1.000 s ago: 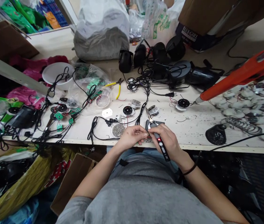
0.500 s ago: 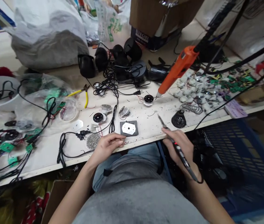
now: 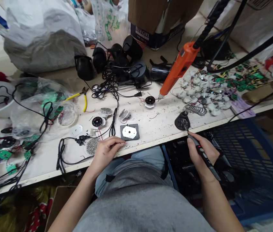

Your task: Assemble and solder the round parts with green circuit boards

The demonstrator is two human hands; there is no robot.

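My right hand (image 3: 200, 151) grips a black pen-shaped tool (image 3: 202, 154) with a red button, held past the table's front edge. Its metal tip points at a round black holder (image 3: 182, 122) near the edge. My left hand (image 3: 106, 149) rests on the table's front edge with fingers curled, fingertips just left of a dark square plate carrying a silver disc (image 3: 129, 132). A small dish of tiny metal bits (image 3: 92, 146) lies right behind that hand. I cannot make out anything between the left fingers.
An orange hot-glue gun (image 3: 177, 69) hangs over the table. White motors and green boards (image 3: 206, 93) pile up at right, black speaker housings and cables (image 3: 119, 61) at the back. Yellow pliers (image 3: 82, 96), plastic bags and a blue crate (image 3: 247, 154) are nearby.
My right hand carried the tool from the square plate rightwards to the round black holder. The left hand let go of the plate and stayed at the edge. The view swung right.
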